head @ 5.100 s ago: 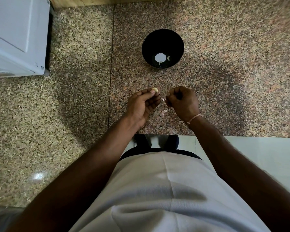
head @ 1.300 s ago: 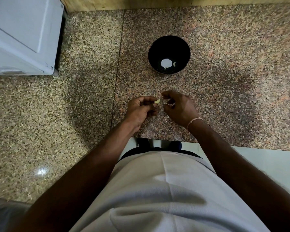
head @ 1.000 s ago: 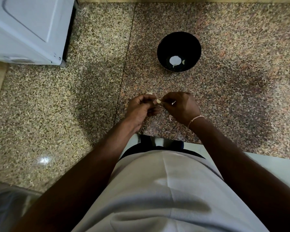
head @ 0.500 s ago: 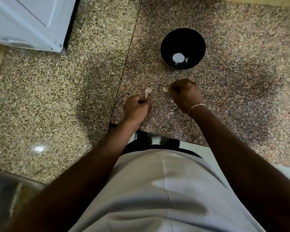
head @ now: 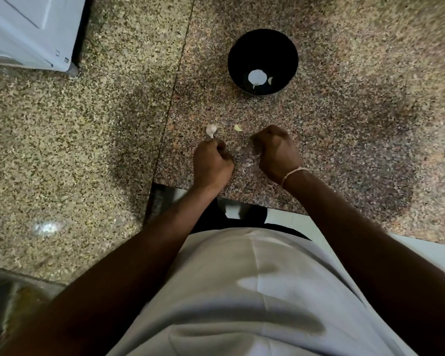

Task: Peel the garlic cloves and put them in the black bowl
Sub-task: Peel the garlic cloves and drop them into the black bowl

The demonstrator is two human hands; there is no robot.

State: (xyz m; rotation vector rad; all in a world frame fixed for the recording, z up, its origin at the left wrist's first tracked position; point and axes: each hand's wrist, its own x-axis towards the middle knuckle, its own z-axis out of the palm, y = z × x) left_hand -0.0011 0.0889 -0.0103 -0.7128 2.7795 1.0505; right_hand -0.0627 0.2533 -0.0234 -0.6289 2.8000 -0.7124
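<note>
On the speckled granite tabletop (head: 344,155) the black bowl (head: 262,47) stands beyond both hands. The left hand (head: 212,161) pinches an unpeeled garlic clove (head: 211,129) by its tail; the right hand (head: 278,152) is curled, contents indeterminate; a peeled clove (head: 238,128) lies between. Recommended: hold the tail firmly and strip the skin clear of the bowl. No legible writing or brand found.

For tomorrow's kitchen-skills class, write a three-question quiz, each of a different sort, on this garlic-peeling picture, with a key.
1. True or false: the peeled clove lies inside the black bowl.
2. The unpeeled clove lies nearest which? A) left hand B) right hand C) white appliance
3. Fill in: loose garlic skins lie between the two ____.

Key: 1 false, it lies on the granite counter; 2 A; 3 hands.
</note>
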